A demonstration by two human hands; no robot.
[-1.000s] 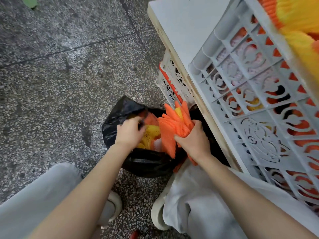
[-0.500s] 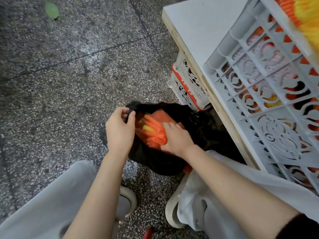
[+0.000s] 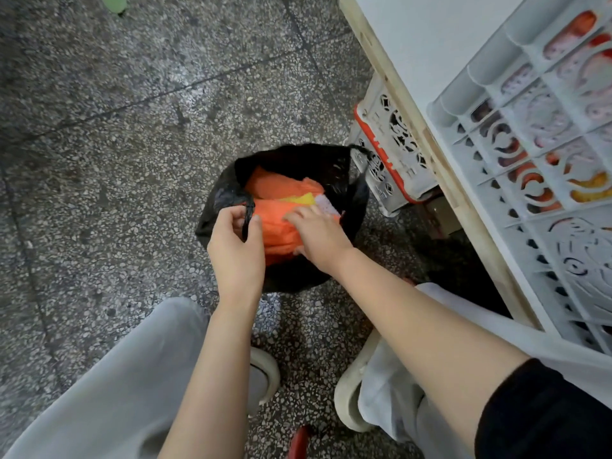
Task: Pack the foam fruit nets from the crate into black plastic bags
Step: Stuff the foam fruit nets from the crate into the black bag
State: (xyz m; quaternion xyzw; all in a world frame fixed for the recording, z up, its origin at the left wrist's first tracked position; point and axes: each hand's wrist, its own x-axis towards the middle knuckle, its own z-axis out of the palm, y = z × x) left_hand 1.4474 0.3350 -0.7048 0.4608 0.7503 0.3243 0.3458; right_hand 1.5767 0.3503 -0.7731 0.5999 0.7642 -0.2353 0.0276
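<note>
A black plastic bag [image 3: 334, 167] stands open on the floor between my knees and the table. Orange foam fruit nets [image 3: 281, 185] fill it, with one yellow net [image 3: 299, 198] and a pale one [image 3: 326, 204] among them. My left hand [image 3: 236, 250] pinches the bag's black handle at its near left rim. My right hand [image 3: 318, 235] lies flat on the orange nets inside the bag, fingers straight, pressing them down. The white lattice crate [image 3: 543, 154] sits on the table at the right, with orange, yellow and pink nets showing through its side.
The white table [image 3: 427, 51] with a wooden edge runs down the right side. Under it stands another white crate with a red rim [image 3: 394, 154]. The floor is speckled grey terrazzo [image 3: 116, 144]. My legs and pale shoes fill the bottom of the view.
My right hand carried a bunch of orange nets down into the bag and now presses on them. My left hand stayed at the bag's rim, holding the handle. The view has come closer.
</note>
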